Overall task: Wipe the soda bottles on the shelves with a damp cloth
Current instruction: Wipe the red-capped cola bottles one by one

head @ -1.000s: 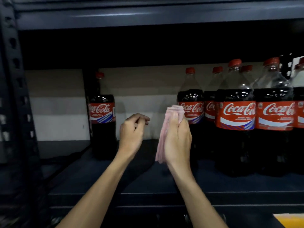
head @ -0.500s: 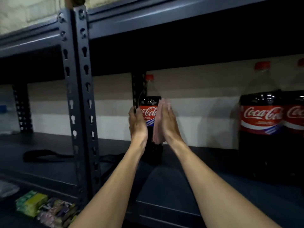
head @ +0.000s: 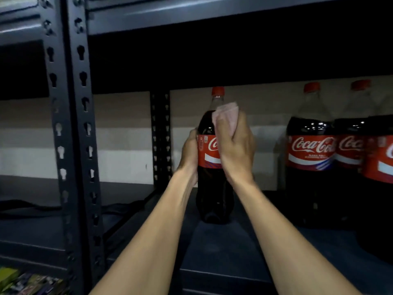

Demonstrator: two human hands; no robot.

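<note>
Fingers (head: 223, 126) of the right hand (head: 236, 152) were curled round a folded pink cloth (head: 228, 111), pressing it against the shoulder of the soda bottle (head: 209, 188) just below the red cap (head: 218, 91). The left hand (head: 189, 153) gripped the bottle's left side at label height, its fingertips hidden behind the bottle. The bottle stood upright on the dark shelf board (head: 223, 248), set back from the front edge. A narrow gap separated it from the rear post (head: 160, 135) on its left, and a wider gap lay on its right. Beyond that wider gap, three further cola bottles (head: 310, 150) stood upright in a close row, well apart from the held one. A perforated front upright (head: 72, 145) rose to the left of both forearms, and the upper shelf beam (head: 212, 15) closed the bay overhead. A dark strap (head: 32, 206) lay on the neighbouring board, and coloured packets (head: 21, 282) showed blurred at lower left. A pale banded wall (head: 123, 145) backed the dim shelving.
</note>
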